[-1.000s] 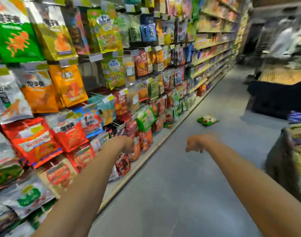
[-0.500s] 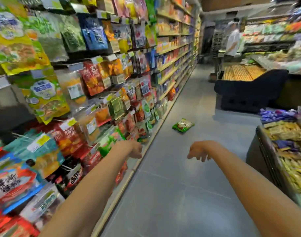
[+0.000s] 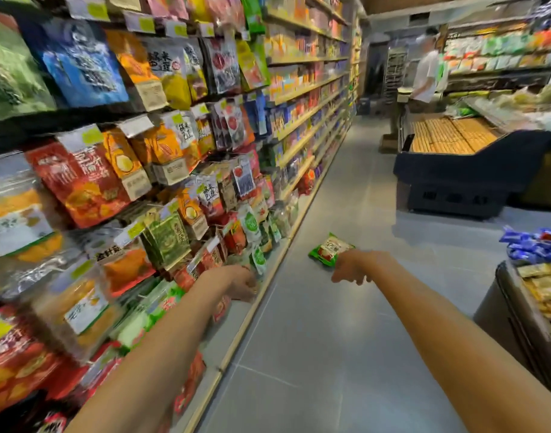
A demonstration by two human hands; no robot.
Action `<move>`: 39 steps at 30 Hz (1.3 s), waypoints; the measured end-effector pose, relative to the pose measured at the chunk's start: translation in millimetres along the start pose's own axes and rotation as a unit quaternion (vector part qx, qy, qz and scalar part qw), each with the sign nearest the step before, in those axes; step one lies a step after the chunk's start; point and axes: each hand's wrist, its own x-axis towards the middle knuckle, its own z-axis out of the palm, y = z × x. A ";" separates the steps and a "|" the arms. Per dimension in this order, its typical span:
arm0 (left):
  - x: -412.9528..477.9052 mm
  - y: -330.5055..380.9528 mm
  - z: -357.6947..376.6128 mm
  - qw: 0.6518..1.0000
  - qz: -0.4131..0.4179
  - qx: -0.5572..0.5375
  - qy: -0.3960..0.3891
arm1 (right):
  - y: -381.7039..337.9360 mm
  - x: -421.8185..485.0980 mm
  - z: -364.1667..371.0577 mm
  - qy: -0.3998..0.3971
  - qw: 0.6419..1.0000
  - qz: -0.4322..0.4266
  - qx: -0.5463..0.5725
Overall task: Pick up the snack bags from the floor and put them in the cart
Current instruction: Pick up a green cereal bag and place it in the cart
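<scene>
Both arms are stretched forward down the aisle, and there's the target: one green snack bag (image 3: 329, 250) lying flat on the grey floor (image 3: 299, 370), near the foot of the shelf (image 3: 251, 321) and some way ahead of the person. Nothing has been lifted here. The right hand (image 3: 350, 269) hangs with fingers loosely curled and holds nothing. In this view it overlaps the bag's near corner, but that looks like line of sight rather than contact, since the bag seems to lie further along the floor. The left hand (image 3: 240, 282) is blurred, also loosely curled and, as far as can be made out, empty. It sits in front of the lowest packets on the shelf, and whether it brushes them can't be told.

As for the cart, a dark-walled bin (image 3: 499, 307) at the right edge is heaped with packets. That may be it, though the picture doesn't settle the matter, nor whether anything in it came off the floor. Only this one bag shows on the ground, and any others would be out of sight.

So the judgement is early days for this bag: the approach is on, but the pickup isn't made. What's left is to close in, stoop, take hold of the bag, carry it back to the right and drop it in
</scene>
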 end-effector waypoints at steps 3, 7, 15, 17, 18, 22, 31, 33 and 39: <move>60.6 -13.5 -33.7 1.000 -0.002 -0.006 -0.012 | 7.5 68.7 -21.9 -0.033 0.999 0.019 0.025; 158.2 -39.4 -69.0 1.000 -0.001 -0.002 -0.030 | 10.6 157.4 -58.8 -0.063 0.997 0.025 0.022; 365.7 -100.2 -171.2 0.999 0.014 -0.029 -0.020 | 8.2 337.9 -160.3 -0.032 0.999 0.040 0.012; 406.1 -107.0 -196.3 0.999 0.026 -0.029 -0.009 | 11.8 370.7 -183.1 -0.004 0.999 0.028 -0.018; 423.6 -107.7 -208.3 0.999 0.029 -0.017 -0.013 | 14.3 387.3 -193.6 0.005 0.999 0.021 -0.036; 514.2 -114.9 -244.1 0.999 0.030 -0.010 -0.015 | 33.2 466.6 -234.3 -0.002 0.998 0.021 -0.057; 721.1 -126.3 -336.9 0.998 0.036 0.020 -0.037 | 91.7 664.7 -331.4 -0.038 0.997 0.059 -0.015; 766.0 -127.3 -360.4 0.998 0.037 0.021 -0.041 | 104.9 712.6 -353.2 -0.037 0.998 0.057 -0.005; 882.2 -117.5 -397.1 0.997 0.073 0.009 -0.039 | 130.2 839.7 -363.6 -0.024 0.998 0.047 -0.030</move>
